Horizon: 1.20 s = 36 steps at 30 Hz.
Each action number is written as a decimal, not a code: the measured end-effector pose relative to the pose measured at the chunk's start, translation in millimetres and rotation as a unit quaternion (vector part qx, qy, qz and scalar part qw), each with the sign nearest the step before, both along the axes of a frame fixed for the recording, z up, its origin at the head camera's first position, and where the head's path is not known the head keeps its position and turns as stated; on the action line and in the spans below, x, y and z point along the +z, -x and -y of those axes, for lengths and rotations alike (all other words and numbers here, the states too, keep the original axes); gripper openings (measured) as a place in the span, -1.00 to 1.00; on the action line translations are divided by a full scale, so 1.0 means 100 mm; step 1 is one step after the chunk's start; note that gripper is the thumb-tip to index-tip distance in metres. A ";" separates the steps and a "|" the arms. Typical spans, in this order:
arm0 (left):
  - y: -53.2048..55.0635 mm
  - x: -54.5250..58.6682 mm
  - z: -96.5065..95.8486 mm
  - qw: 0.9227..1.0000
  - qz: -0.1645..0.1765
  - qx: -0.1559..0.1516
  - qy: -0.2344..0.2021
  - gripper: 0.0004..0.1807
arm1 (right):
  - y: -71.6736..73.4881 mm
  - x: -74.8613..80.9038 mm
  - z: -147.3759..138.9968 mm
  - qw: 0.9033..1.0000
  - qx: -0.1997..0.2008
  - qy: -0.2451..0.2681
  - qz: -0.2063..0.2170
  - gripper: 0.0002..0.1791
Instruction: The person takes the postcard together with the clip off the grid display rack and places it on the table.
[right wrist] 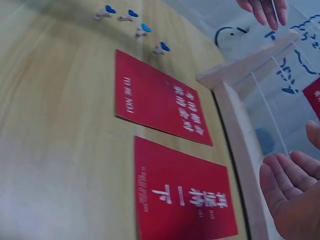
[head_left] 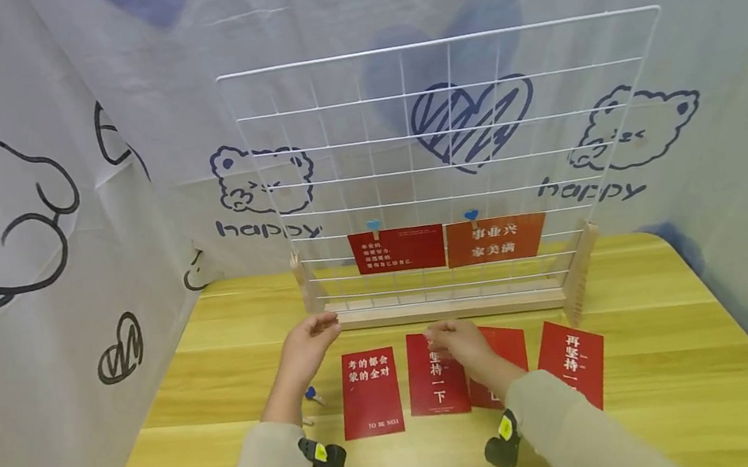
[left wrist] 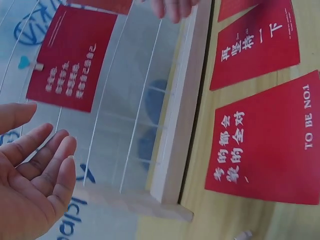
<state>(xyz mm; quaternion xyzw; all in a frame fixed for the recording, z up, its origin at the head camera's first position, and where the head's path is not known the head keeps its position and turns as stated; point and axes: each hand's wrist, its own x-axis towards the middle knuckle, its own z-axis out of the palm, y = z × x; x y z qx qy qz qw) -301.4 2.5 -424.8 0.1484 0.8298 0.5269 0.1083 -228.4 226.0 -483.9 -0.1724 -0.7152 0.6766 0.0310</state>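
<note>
My left hand (head_left: pixel 306 351) hovers near the left end of the rack's wooden base (head_left: pixel 442 310), fingers loosely bent and holding nothing. My right hand (head_left: pixel 465 344) is above the table's red cards, overlapping the top of one card with white characters (head_left: pixel 439 392) in the head view. In the right wrist view its fingers (right wrist: pixel 282 175) are relaxed, with nothing between them. A red card reading TO BE NO.1 (head_left: pixel 370 393) lies between the hands. On the white wire grid (head_left: pixel 389 138) hang a dark red card (head_left: pixel 398 254) and an orange-red card (head_left: pixel 497 240), each under a blue heart clip.
Several small wooden clips with blue hearts (right wrist: pixel 143 31) lie on the wooden table (head_left: pixel 210 448), left of the cards. Another red card (head_left: pixel 580 352) lies tilted at the right, beside a partly covered one (head_left: pixel 507 342). A printed cloth (head_left: pixel 126 53) surrounds the table's back and sides.
</note>
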 end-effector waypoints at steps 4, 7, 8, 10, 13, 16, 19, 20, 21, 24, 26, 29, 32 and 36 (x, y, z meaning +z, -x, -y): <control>0.06 0.08 -0.11 1.000 -0.007 -0.019 0.001 -0.64 | 0.07 0.11 -0.13 1.000 0.003 -0.009 -0.004 -0.65; 0.11 0.13 -0.18 0.999 -0.013 -0.029 0.002 -0.64 | 0.10 0.20 -0.22 1.000 0.008 -0.015 -0.009 -0.63; 0.13 0.15 -0.20 0.999 -0.018 -0.033 0.000 -0.64 | 0.11 0.23 -0.24 1.000 0.010 -0.015 -0.013 -0.62; 0.16 0.20 -0.24 0.999 -0.024 -0.038 -0.004 -0.63 | 0.12 0.28 -0.30 1.000 0.012 -0.016 -0.015 -0.59; 0.21 0.28 -0.30 0.998 -0.038 -0.044 -0.011 -0.61 | 0.14 0.35 -0.36 1.000 0.011 -0.018 -0.015 -0.56; 0.25 0.36 -0.36 0.998 -0.046 -0.044 -0.010 -0.60 | 0.16 0.42 -0.42 1.000 0.008 -0.018 -0.012 -0.54; 0.29 0.44 -0.43 0.998 -0.050 -0.045 -0.012 -0.58 | 0.19 0.48 -0.45 1.000 0.008 -0.023 -0.016 -0.52; 0.30 0.47 -0.46 0.998 -0.049 -0.043 -0.013 -0.58 | 0.20 0.50 -0.46 1.000 0.007 -0.024 -0.017 -0.51; 0.32 0.50 -0.48 0.998 -0.047 -0.041 -0.016 -0.58 | 0.21 0.51 -0.47 1.000 0.008 -0.022 -0.020 -0.51; 0.37 0.57 -0.53 0.998 -0.048 -0.037 -0.018 -0.58 | 0.24 0.54 -0.49 0.999 0.010 -0.027 -0.033 -0.51; 0.40 0.62 -0.56 0.998 -0.049 -0.037 -0.014 -0.58 | 0.26 0.55 -0.51 0.999 0.010 -0.028 -0.040 -0.51; 0.44 0.67 -0.59 0.998 -0.054 -0.041 -0.001 -0.56 | 0.29 0.55 -0.53 0.998 0.003 -0.039 -0.042 -0.53; 0.48 0.71 -0.63 0.997 -0.055 -0.044 0.005 -0.54 | 0.30 0.55 -0.55 0.998 -0.005 -0.044 -0.040 -0.55; 0.52 0.75 -0.67 0.997 -0.054 -0.044 0.012 -0.54 | 0.32 0.56 -0.55 0.998 -0.006 -0.043 -0.041 -0.54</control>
